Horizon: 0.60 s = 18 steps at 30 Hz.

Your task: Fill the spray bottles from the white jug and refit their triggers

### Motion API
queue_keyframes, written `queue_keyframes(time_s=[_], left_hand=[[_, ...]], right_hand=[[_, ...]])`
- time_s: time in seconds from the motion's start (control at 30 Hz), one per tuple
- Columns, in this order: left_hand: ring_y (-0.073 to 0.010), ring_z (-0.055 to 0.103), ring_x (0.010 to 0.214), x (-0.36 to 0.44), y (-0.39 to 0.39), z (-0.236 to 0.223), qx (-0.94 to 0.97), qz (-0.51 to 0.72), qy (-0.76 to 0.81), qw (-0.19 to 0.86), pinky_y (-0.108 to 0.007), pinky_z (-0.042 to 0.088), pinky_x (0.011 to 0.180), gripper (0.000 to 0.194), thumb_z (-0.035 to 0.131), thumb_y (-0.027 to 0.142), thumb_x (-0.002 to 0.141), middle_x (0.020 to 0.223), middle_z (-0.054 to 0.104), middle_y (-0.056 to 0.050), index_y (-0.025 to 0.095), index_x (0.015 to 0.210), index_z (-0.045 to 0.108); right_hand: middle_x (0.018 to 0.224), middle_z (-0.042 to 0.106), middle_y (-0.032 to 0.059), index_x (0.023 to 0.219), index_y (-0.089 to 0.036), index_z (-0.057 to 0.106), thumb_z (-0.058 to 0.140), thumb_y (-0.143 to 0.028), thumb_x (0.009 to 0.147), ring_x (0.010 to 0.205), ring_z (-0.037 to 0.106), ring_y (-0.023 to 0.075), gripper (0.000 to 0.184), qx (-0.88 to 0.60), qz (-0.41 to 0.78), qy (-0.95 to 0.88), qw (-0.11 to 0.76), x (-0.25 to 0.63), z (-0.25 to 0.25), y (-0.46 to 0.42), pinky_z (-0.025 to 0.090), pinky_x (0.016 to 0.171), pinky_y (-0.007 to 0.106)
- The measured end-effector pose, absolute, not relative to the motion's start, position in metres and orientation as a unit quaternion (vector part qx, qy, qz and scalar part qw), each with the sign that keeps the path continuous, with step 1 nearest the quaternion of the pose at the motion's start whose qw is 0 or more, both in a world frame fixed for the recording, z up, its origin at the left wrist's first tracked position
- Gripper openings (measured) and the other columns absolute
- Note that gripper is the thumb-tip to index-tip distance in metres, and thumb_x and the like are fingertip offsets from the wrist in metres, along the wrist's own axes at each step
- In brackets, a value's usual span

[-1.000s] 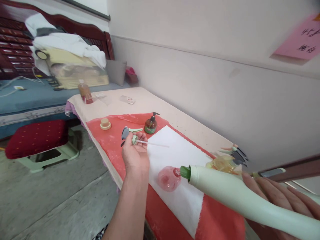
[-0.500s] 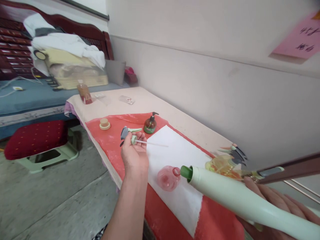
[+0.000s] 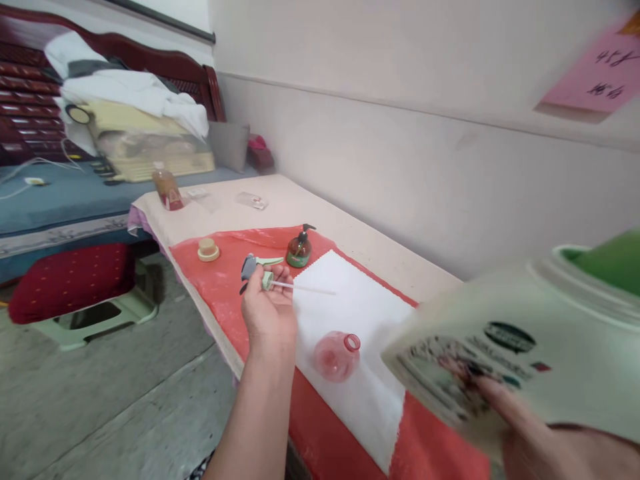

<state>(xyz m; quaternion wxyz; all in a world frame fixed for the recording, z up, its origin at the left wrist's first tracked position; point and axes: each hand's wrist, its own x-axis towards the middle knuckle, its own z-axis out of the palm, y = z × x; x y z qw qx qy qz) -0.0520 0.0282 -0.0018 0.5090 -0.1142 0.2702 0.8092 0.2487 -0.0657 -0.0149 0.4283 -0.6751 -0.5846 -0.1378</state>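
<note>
My left hand [image 3: 270, 303] is closed around a trigger spray head [image 3: 268, 280] in grey and pale green, its thin clear tube pointing right over the white cloth [image 3: 345, 400]. A pink see-through bottle [image 3: 336, 357] without a top stands on that cloth, its round mouth open. Close to the camera on the right, my right hand [image 3: 545, 427] grips a large pale green detergent bottle [image 3: 505, 300]. This bottle is tilted, with its printed label towards me and bright green at its mouth. Part of my right hand lies outside the picture.
A brown pump bottle [image 3: 299, 248] and a beige cap [image 3: 208, 251] stand on the red sheet [image 3: 225, 267]. Further back on the table are a reddish-brown bottle [image 3: 167, 187] and a small clear packet [image 3: 251, 200]. A red-topped stool [image 3: 75, 273] is at the left, beside the bed [image 3: 40, 200].
The detergent bottle has turned in my right hand, so its label side now faces me, and it has risen nearer the camera. It now covers the yellow spray bottle. My left hand has stayed put.
</note>
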Motion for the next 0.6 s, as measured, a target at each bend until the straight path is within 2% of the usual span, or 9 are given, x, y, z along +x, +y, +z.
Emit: queue_keyframes(time_s=[0.07, 0.1, 0.13, 0.23, 0.3, 0.37, 0.47, 0.6], left_hand=[[-0.0110, 0.062, 0.070, -0.051, 0.028, -0.002, -0.112, 0.811, 0.270, 0.507, -0.023, 0.050, 0.071, 0.014, 0.055, 0.022, 0.086, 0.074, 0.059, -0.003, 0.014, 0.075, 0.057], [-0.0109, 0.062, 0.070, -0.051, 0.028, -0.001, -0.112, 0.812, 0.269, 0.506, -0.023, 0.050, 0.071, 0.013, 0.055, 0.022, 0.086, 0.075, 0.059, -0.003, 0.014, 0.075, 0.057], [-0.0110, 0.062, 0.070, -0.052, 0.028, -0.001, -0.112, 0.812, 0.268, 0.505, -0.023, 0.050, 0.072, 0.013, 0.055, 0.022, 0.085, 0.075, 0.059, -0.003, 0.014, 0.075, 0.057], [-0.0115, 0.063, 0.072, -0.055, 0.028, 0.000, -0.113, 0.811, 0.274, 0.505, -0.023, 0.050, 0.072, 0.012, 0.055, 0.023, 0.085, 0.077, 0.060, -0.004, 0.015, 0.076, 0.057], [-0.0117, 0.063, 0.073, -0.056, 0.028, 0.000, -0.115, 0.810, 0.278, 0.503, -0.023, 0.050, 0.072, 0.012, 0.056, 0.023, 0.085, 0.077, 0.060, -0.004, 0.015, 0.077, 0.056], [-0.0113, 0.063, 0.072, -0.057, 0.028, 0.000, -0.114, 0.815, 0.274, 0.497, -0.022, 0.050, 0.071, 0.010, 0.057, 0.023, 0.085, 0.076, 0.060, -0.003, 0.016, 0.077, 0.056], [-0.0109, 0.062, 0.071, -0.055, 0.029, 0.000, -0.106, 0.817, 0.270, 0.498, -0.023, 0.050, 0.070, 0.010, 0.056, 0.022, 0.085, 0.076, 0.060, -0.002, 0.016, 0.077, 0.056], [-0.0113, 0.063, 0.071, -0.050, 0.030, 0.000, -0.118, 0.810, 0.276, 0.504, -0.023, 0.050, 0.070, 0.011, 0.055, 0.022, 0.086, 0.077, 0.060, -0.003, 0.015, 0.078, 0.057]], right_hand=[[0.115, 0.067, 0.0057, 0.128, -0.029, 0.059, 0.078, -0.047, 0.067, 0.107, 0.061, 0.0328, 0.066, -0.641, 0.014, -0.491, 0.590, 0.208, -0.001, -0.036, 0.047, 0.098, 0.052], [0.118, 0.065, 0.0057, 0.129, -0.026, 0.058, 0.082, -0.043, 0.064, 0.110, 0.060, 0.0315, 0.072, -0.580, 0.103, -0.491, 0.642, 0.191, 0.002, -0.017, 0.047, 0.100, 0.052], [0.117, 0.066, 0.0066, 0.125, -0.022, 0.060, 0.083, -0.040, 0.062, 0.109, 0.061, 0.0300, 0.070, -0.555, 0.174, -0.489, 0.650, 0.177, 0.001, 0.003, 0.048, 0.099, 0.050], [0.107, 0.069, 0.0119, 0.112, -0.012, 0.065, 0.083, -0.040, 0.060, 0.098, 0.065, 0.0281, 0.062, -0.562, 0.238, -0.478, 0.632, 0.156, -0.027, 0.061, 0.053, 0.090, 0.044], [0.105, 0.069, 0.0138, 0.112, -0.009, 0.063, 0.081, -0.042, 0.061, 0.099, 0.065, 0.0275, 0.064, -0.563, 0.251, -0.475, 0.628, 0.153, -0.055, 0.089, 0.052, 0.091, 0.042], [0.110, 0.067, 0.0160, 0.118, -0.008, 0.058, 0.079, -0.043, 0.063, 0.102, 0.063, 0.0282, 0.068, -0.582, 0.255, -0.467, 0.615, 0.155, -0.080, 0.100, 0.049, 0.095, 0.045], [0.127, 0.058, 0.0145, 0.131, -0.013, 0.048, 0.072, -0.042, 0.074, 0.118, 0.054, 0.0292, 0.068, -0.612, 0.253, -0.472, 0.583, 0.164, -0.103, 0.086, 0.037, 0.106, 0.050], [0.150, 0.037, 0.0041, 0.144, -0.029, 0.035, 0.055, -0.045, 0.088, 0.140, 0.029, 0.0277, 0.061, -0.622, 0.299, -0.492, 0.531, 0.173, -0.121, 0.019, 0.024, 0.115, 0.041]])
